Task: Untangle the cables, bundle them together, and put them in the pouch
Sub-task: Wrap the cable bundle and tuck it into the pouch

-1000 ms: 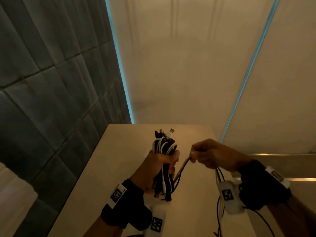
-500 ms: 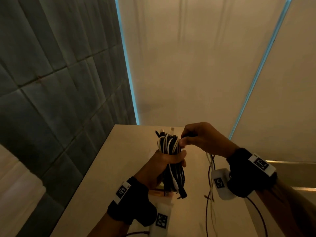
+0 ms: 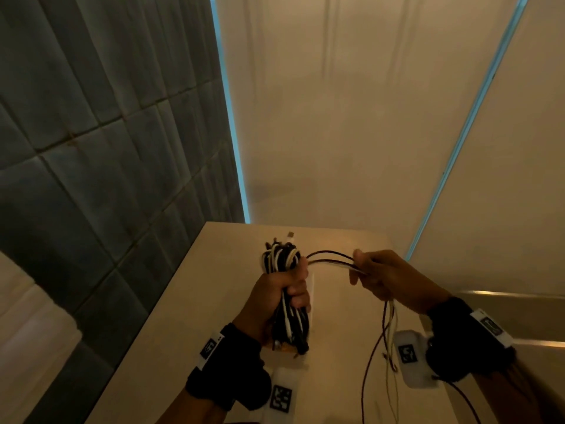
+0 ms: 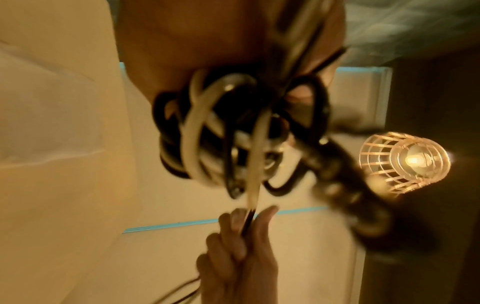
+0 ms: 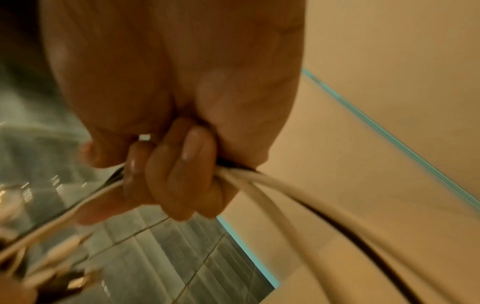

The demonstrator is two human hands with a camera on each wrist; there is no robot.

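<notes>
A thick bundle of black and white cables point(image 3: 279, 258) stands upright in my left hand point(image 3: 282, 290), whose fingers wrap round its middle. Its looped top point(image 4: 221, 131) fills the left wrist view. Loose strands point(image 3: 328, 259) run from the top of the bundle rightward to my right hand point(image 3: 371, 275), which grips them in a fist point(image 5: 176, 176). From that fist the tails point(image 3: 386, 341) hang down toward the table. The pouch is hidden: only a pale edge point(image 3: 311, 283) shows behind the bundle, and I cannot tell what it is.
Both hands are above a narrow beige table point(image 3: 171, 332) that ends at a beige wall. Grey tiles point(image 3: 91, 148) line the left side. A lit cage lamp point(image 4: 405, 162) shows in the left wrist view. A metal rail point(image 3: 504, 293) runs on the right.
My right hand has pulled away to the right from the top of the bundle, drawing the loose strands out sideways. The left hand keeps its grip on the bundle.
</notes>
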